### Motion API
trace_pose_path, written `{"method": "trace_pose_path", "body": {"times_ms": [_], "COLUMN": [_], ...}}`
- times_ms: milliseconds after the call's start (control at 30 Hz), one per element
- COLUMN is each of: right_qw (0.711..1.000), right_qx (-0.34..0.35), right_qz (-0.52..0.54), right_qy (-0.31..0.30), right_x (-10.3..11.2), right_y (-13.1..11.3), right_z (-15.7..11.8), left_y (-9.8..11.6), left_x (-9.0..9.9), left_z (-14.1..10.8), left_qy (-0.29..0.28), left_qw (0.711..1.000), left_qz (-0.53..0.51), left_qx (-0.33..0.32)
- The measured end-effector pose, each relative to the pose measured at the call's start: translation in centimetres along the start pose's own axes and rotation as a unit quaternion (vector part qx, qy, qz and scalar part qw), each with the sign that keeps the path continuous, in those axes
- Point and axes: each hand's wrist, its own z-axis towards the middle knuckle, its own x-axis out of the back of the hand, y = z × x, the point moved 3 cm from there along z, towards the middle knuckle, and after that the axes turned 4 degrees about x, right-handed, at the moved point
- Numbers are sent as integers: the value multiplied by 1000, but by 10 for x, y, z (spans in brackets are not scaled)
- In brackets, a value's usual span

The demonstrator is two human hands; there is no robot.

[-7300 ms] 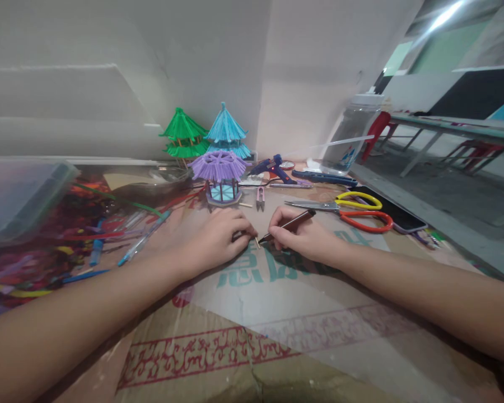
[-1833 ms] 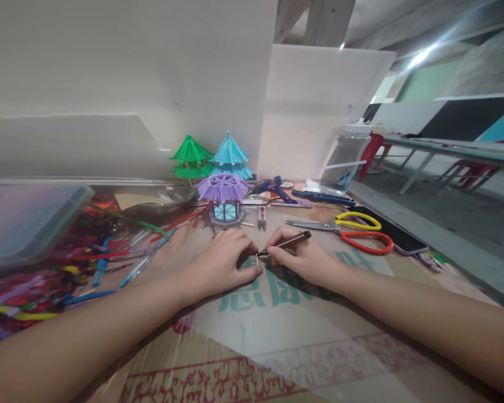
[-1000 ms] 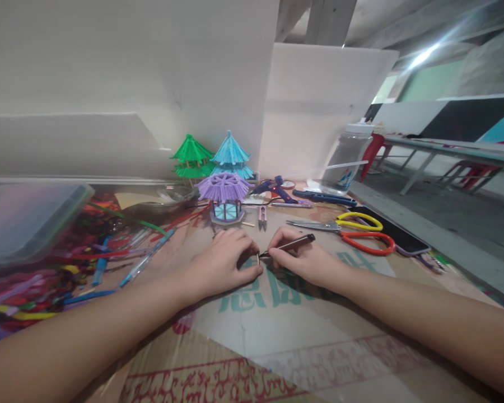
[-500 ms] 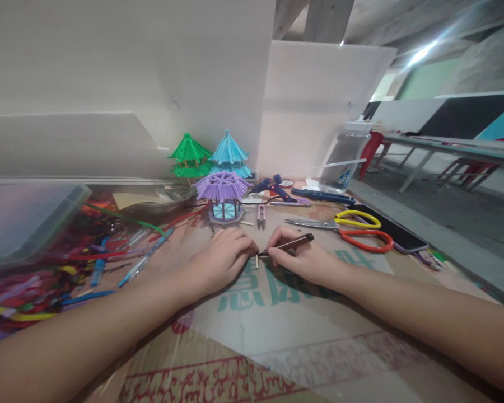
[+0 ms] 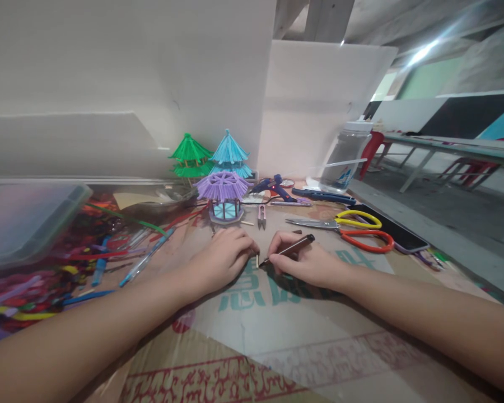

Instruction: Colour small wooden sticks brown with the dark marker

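My left hand point(image 5: 229, 254) rests on the cardboard, its fingers closed on the top end of a short, thin wooden stick point(image 5: 257, 261). In my right hand point(image 5: 300, 258) is a dark brown marker pen point(image 5: 292, 247), its tip pointing down-left at the stick's lower end. Whether the tip touches the stick I cannot tell. Just beyond my left hand stands a small model pavilion point(image 5: 224, 193) with a purple roof and pale blue panels. Behind it are a blue roofed model point(image 5: 227, 154) and a green roofed model point(image 5: 190, 157).
Right of my hands lie scissors point(image 5: 340, 224), a phone point(image 5: 403, 235) and a navy utility knife point(image 5: 323, 196). A glue gun point(image 5: 275, 187), small snips point(image 5: 262, 217) and a clear bottle point(image 5: 345, 157) stand further back. At left, a plastic box point(image 5: 33, 221) sits over coloured pipe cleaners point(image 5: 21, 296).
The marker's tip has moved slightly down along the stick, toward its lower end, and my right hand with it. My left hand stays in nearly the same place.
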Motion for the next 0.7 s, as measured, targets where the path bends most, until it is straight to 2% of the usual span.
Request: {"method": "trace_pose_path", "body": {"times_ms": [200, 700], "right_qw": [999, 1000], "right_qx": [-12, -3], "right_qz": [12, -2], "right_qy": [49, 3], "right_x": [0, -1], "right_y": [3, 1], "right_z": [3, 0], "left_y": [-1, -3], "left_x": [-1, -1], "left_z": [0, 0], "left_qy": [2, 10], "left_qw": [1000, 1000], "left_qz": [5, 5], "left_qx": [-6, -17]}}
